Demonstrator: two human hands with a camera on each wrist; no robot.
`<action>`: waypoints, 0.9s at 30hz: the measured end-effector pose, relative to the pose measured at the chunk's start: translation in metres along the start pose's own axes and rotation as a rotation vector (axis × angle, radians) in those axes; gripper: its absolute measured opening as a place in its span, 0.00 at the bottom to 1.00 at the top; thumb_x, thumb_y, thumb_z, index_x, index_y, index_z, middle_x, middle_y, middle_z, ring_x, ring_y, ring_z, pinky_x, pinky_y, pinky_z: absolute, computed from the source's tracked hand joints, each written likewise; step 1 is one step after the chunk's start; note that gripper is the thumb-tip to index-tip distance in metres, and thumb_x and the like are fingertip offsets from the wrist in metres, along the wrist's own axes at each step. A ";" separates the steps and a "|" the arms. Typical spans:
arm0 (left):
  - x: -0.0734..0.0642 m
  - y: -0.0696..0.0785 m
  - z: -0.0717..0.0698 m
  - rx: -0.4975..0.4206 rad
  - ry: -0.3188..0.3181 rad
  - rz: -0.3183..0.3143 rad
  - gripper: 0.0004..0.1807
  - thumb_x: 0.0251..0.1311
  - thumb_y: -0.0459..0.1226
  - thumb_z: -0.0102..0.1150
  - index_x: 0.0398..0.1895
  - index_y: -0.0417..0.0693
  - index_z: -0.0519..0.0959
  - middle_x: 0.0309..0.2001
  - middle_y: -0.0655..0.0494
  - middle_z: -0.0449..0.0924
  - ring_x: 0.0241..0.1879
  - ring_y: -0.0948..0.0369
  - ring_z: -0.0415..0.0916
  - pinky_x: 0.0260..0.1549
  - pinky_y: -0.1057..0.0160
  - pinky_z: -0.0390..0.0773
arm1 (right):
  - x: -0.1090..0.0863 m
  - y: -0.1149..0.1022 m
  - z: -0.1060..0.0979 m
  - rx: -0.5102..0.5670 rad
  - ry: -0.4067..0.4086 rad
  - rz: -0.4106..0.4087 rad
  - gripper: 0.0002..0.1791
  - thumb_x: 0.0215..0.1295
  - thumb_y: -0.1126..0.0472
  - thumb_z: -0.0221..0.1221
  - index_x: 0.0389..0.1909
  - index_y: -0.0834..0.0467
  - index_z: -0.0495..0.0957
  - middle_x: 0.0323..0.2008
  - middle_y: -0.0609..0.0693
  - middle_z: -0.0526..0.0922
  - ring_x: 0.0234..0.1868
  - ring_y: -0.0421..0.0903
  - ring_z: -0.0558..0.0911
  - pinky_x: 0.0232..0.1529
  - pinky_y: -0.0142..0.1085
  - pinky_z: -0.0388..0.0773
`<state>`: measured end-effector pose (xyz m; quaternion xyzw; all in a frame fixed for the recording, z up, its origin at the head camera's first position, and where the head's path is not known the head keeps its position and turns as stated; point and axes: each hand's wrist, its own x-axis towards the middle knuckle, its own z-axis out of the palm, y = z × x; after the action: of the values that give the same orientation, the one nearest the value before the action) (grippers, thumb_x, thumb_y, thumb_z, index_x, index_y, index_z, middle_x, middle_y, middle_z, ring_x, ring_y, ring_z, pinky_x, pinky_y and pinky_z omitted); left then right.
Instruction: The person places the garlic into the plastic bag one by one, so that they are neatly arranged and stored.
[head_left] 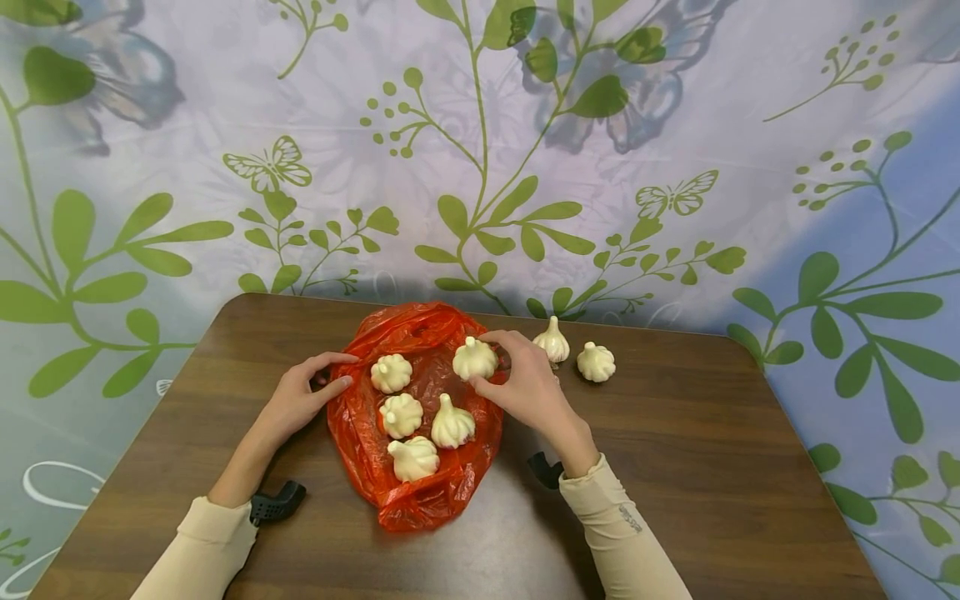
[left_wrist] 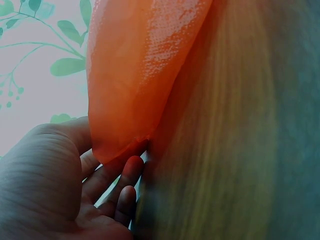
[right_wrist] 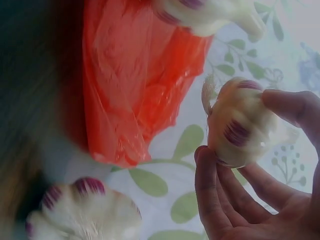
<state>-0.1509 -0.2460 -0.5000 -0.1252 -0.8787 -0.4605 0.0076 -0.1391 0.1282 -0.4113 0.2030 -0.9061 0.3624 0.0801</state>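
Observation:
A thin red plastic bag [head_left: 345,450] lies spread wide at its mouth on the table. Several pale garlic bulbs rest inside it, among them one bulb [head_left: 452,423] with its stem pointing up. At the bag's left rim, my left hand [head_left: 296,396] holds the plastic with curled fingers; in the left wrist view the red film [left_wrist: 135,75] hides part of them. My right hand [head_left: 528,383] pinches another garlic bulb [head_left: 474,360] over the right side of the bag. Purple streaks mark this held bulb [right_wrist: 242,125] in the right wrist view.
Two more garlic bulbs, an upright one [head_left: 552,342] and a tilted one [head_left: 596,362], sit on the brown wooden table [head_left: 690,467] right of the bag. Behind the table's back edge hangs a cloth [head_left: 337,108] printed with leaves and butterflies.

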 end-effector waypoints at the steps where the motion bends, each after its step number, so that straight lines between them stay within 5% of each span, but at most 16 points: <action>1: 0.000 0.000 0.000 0.000 0.000 -0.001 0.18 0.73 0.45 0.65 0.64 0.58 0.83 0.49 0.51 0.83 0.40 0.55 0.73 0.40 0.63 0.74 | 0.001 -0.001 0.002 -0.007 -0.005 -0.002 0.30 0.58 0.56 0.76 0.62 0.55 0.82 0.55 0.51 0.84 0.53 0.52 0.84 0.53 0.48 0.81; 16: -0.001 0.002 0.000 -0.007 0.001 0.003 0.18 0.74 0.44 0.65 0.63 0.57 0.83 0.47 0.50 0.82 0.39 0.55 0.72 0.39 0.63 0.73 | 0.006 -0.006 0.019 -0.014 -0.067 -0.035 0.31 0.61 0.55 0.76 0.64 0.59 0.80 0.59 0.54 0.85 0.49 0.50 0.85 0.48 0.46 0.83; 27: -0.002 0.002 0.000 -0.011 0.000 0.007 0.18 0.74 0.44 0.65 0.64 0.56 0.83 0.48 0.49 0.82 0.40 0.55 0.73 0.40 0.63 0.74 | 0.007 -0.008 0.024 0.010 -0.125 -0.025 0.29 0.63 0.55 0.74 0.65 0.54 0.80 0.59 0.51 0.85 0.53 0.48 0.84 0.53 0.48 0.82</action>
<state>-0.1488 -0.2454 -0.4984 -0.1282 -0.8758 -0.4653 0.0087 -0.1420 0.1047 -0.4216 0.2367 -0.9049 0.3527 0.0268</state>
